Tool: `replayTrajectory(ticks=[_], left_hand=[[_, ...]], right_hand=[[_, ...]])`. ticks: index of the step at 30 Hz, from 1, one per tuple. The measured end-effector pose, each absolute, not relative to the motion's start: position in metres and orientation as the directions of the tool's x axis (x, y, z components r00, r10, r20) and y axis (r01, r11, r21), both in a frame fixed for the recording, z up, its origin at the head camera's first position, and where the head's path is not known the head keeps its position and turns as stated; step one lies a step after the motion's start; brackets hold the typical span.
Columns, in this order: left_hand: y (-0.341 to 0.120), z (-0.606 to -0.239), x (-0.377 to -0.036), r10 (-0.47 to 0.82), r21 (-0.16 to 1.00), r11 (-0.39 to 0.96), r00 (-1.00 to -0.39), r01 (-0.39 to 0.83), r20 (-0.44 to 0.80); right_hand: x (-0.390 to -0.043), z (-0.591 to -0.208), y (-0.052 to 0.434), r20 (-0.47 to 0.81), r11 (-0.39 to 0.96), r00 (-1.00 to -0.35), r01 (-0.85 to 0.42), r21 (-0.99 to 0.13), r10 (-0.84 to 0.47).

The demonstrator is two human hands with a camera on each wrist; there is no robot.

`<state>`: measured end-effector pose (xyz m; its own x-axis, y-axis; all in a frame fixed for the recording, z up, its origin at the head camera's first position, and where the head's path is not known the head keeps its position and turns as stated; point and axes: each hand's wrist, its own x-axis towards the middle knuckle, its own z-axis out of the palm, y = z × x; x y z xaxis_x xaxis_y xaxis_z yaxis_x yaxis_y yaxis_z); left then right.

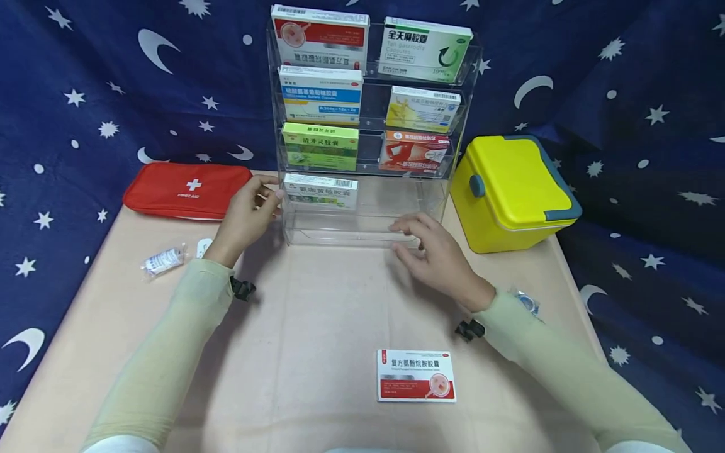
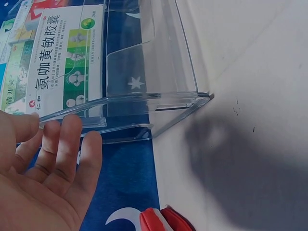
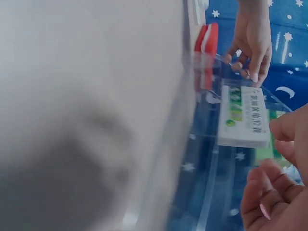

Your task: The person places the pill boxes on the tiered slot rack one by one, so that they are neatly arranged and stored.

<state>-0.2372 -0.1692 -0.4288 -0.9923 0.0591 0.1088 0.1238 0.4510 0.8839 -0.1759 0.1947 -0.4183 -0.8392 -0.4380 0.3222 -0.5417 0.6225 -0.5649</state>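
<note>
A clear acrylic display rack [image 1: 362,239] holds medicine boxes on several tiers. My left hand [image 1: 246,211] is at the rack's left side panel, its thumb and fingertips right at the edge and its fingers loosely bent. Just inside that panel, a white and green capsule box [image 1: 320,192] stands on the left of the lowest tier; the left wrist view shows its printed front. My right hand [image 1: 438,258] hovers at the lowest tier's right front, thumb and fingers apart with nothing between them. Nearer me, a white and red capsule box [image 1: 416,376] lies flat on the table.
A red first-aid pouch [image 1: 187,190] lies left of the rack, and a yellow lidded box [image 1: 512,192] stands on its right. A small wrapped packet [image 1: 164,260] is by my left forearm, a blue-and-clear packet [image 1: 527,303] by my right wrist. Starry blue cloth [image 1: 623,113] hangs around the table.
</note>
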Motion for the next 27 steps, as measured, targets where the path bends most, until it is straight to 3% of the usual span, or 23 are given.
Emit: replayTrajectory(ticks=[6, 14, 27], left_hand=[[-0.17, -0.429, -0.237, 0.062, 0.882, 0.456, -0.993, 0.121, 0.104], [-0.168, -0.429, -0.236, 0.058, 0.879, 0.456, -0.991, 0.136, 0.123], [-0.168, -0.43, -0.236, 0.055, 0.868, 0.477, -0.99, 0.137, 0.126]], right_hand=[[-0.118, -0.449, 0.233, 0.146, 0.642, -0.923, -0.355, -0.68, -0.356], [-0.057, -0.471, 0.263, -0.044, 0.668, -0.948, -0.188, -0.72, -0.314], [-0.015, -0.492, 0.279, -0.07, 0.73, -0.947, -0.192, -0.655, -0.312]])
